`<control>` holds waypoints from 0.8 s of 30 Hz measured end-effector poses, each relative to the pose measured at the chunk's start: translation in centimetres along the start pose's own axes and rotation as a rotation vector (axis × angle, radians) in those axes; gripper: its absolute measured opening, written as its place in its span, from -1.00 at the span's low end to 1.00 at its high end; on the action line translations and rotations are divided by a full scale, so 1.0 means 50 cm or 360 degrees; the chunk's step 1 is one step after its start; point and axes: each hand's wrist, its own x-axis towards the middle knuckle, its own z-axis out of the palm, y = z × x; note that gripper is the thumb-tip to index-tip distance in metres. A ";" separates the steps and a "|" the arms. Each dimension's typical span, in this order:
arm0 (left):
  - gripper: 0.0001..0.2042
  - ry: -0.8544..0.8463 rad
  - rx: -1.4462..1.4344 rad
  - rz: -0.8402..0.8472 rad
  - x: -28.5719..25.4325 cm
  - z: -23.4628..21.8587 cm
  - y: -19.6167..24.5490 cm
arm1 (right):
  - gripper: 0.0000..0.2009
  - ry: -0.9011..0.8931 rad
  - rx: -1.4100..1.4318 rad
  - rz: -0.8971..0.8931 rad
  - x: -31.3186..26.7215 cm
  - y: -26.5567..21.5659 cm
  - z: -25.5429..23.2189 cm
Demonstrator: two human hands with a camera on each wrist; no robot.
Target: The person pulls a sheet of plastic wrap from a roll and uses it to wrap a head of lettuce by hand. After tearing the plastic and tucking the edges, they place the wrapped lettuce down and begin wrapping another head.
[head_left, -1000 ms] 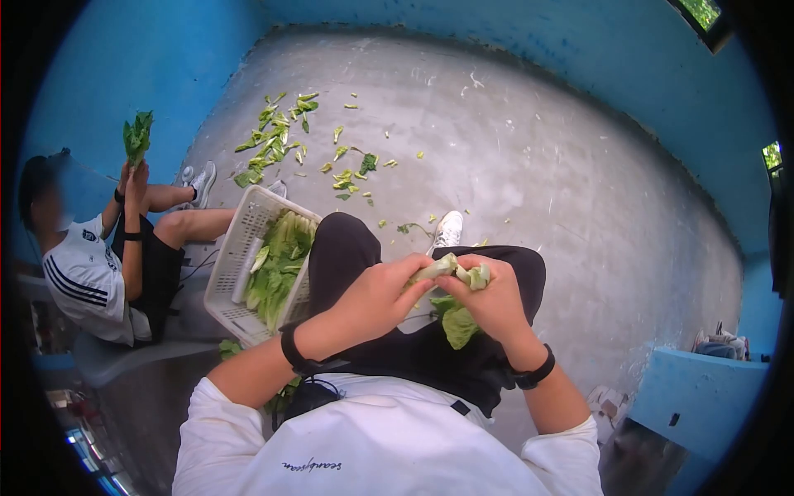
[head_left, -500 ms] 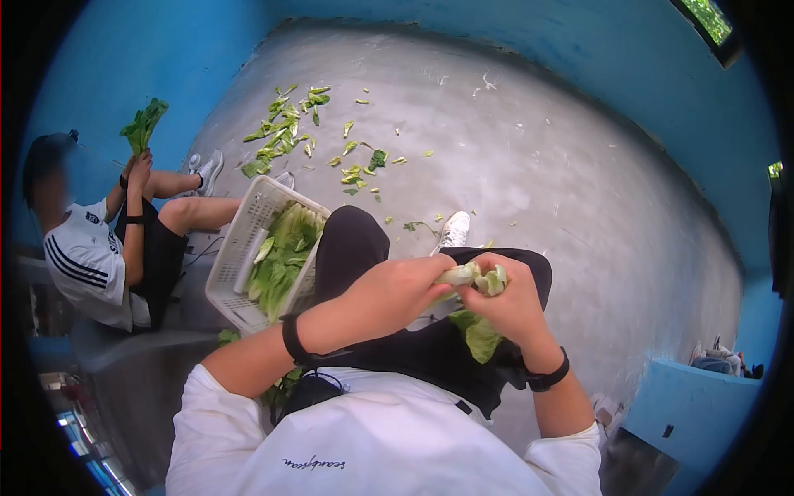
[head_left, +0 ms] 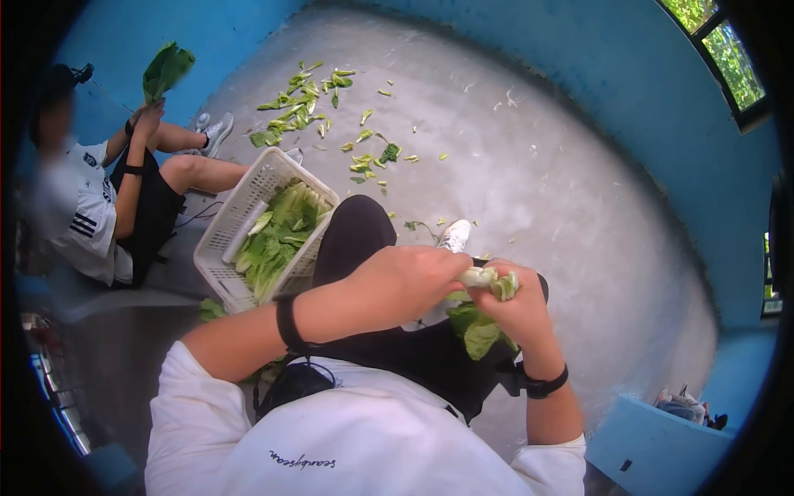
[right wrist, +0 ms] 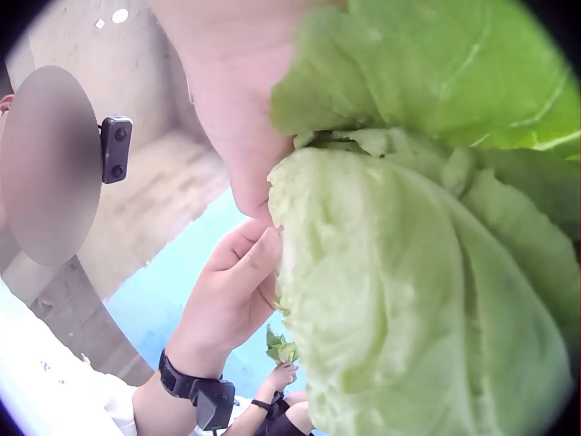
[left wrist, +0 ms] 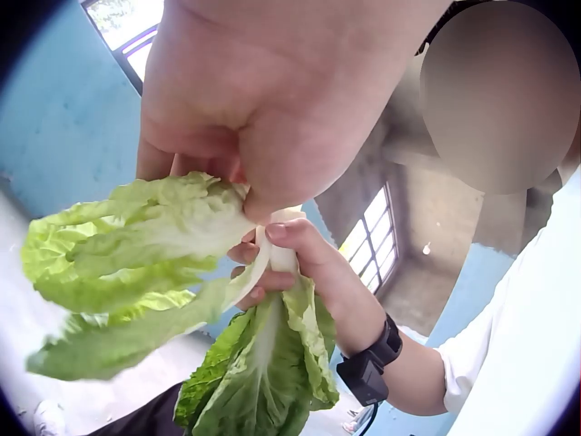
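Note:
In front of my lap, my left hand (head_left: 413, 281) and right hand (head_left: 514, 302) meet at the pale stem ends of leafy lettuce (head_left: 475, 331). My left hand (left wrist: 272, 109) pinches the white base of one cluster of lettuce leaves (left wrist: 136, 241), which spreads to the left in the left wrist view. Below it, my right hand (left wrist: 313, 254) grips the stalk of more lettuce leaves (left wrist: 259, 363) that hang down. Broad pale leaves (right wrist: 381, 282) fill much of the right wrist view, covering part of the right hand (right wrist: 241, 118).
A white plastic basket (head_left: 217, 236) of lettuce (head_left: 285, 231) stands left of my knee. Torn leaves (head_left: 298, 103) lie scattered across the concrete floor (head_left: 529, 174). Another person (head_left: 91, 198) sits at the left, holding up greens (head_left: 168, 70). A blue ledge (head_left: 662, 442) is at the right.
The head view has shifted and tilted. My hands stay together on the lettuce, a little further right in view, with the left hand closer over the stem. The other person's greens appear higher.

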 end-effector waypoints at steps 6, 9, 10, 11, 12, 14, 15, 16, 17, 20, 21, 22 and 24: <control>-0.78 0.0078 0.0083 0.0096 -0.008 -0.032 -0.014 | -0.92 -0.0053 0.0202 0.0037 0.012 -0.020 0.027; -0.76 0.0122 0.0016 0.0096 -0.015 -0.030 -0.025 | -0.89 -0.0093 0.0201 0.0059 0.013 -0.017 0.038; -0.76 0.0132 -0.0015 0.0087 -0.021 -0.025 -0.027 | -0.87 -0.0096 0.0149 0.0020 0.013 -0.008 0.037; -0.75 0.0173 -0.0018 0.0093 -0.026 -0.023 -0.027 | -0.86 -0.0097 0.0062 -0.0046 0.016 0.004 0.034; -0.75 0.0163 0.0002 0.0078 -0.030 -0.025 -0.030 | -0.86 -0.0107 0.0017 -0.0073 0.019 -0.002 0.039; -0.75 0.0133 0.0019 0.0055 -0.038 -0.023 -0.032 | -0.83 -0.0112 -0.0076 -0.0103 0.018 -0.015 0.044; -0.74 0.0141 0.0047 0.0056 -0.038 -0.027 -0.034 | -0.80 -0.0079 -0.0086 -0.0089 0.019 -0.017 0.050; -0.74 0.0142 0.0072 0.0057 -0.038 -0.034 -0.037 | -0.80 -0.0002 -0.0097 -0.0113 0.022 -0.021 0.059; -0.74 0.0141 0.0090 0.0058 -0.040 -0.035 -0.036 | -0.81 0.0075 -0.0110 -0.0131 0.023 -0.024 0.069; -0.74 0.0185 0.0179 0.0031 -0.043 -0.047 -0.041 | -0.82 0.0202 -0.0198 -0.0227 0.037 -0.020 0.079; -0.74 0.0185 0.0176 0.0027 -0.046 -0.052 -0.042 | -0.82 0.0215 -0.0258 -0.0269 0.041 -0.016 0.081; -0.74 0.0182 0.0175 0.0022 -0.050 -0.055 -0.041 | -0.82 0.0228 -0.0314 -0.0311 0.043 -0.013 0.083; -0.74 0.0164 0.0171 0.0009 -0.059 -0.057 -0.042 | -0.82 0.0203 -0.0355 -0.0393 0.044 -0.021 0.088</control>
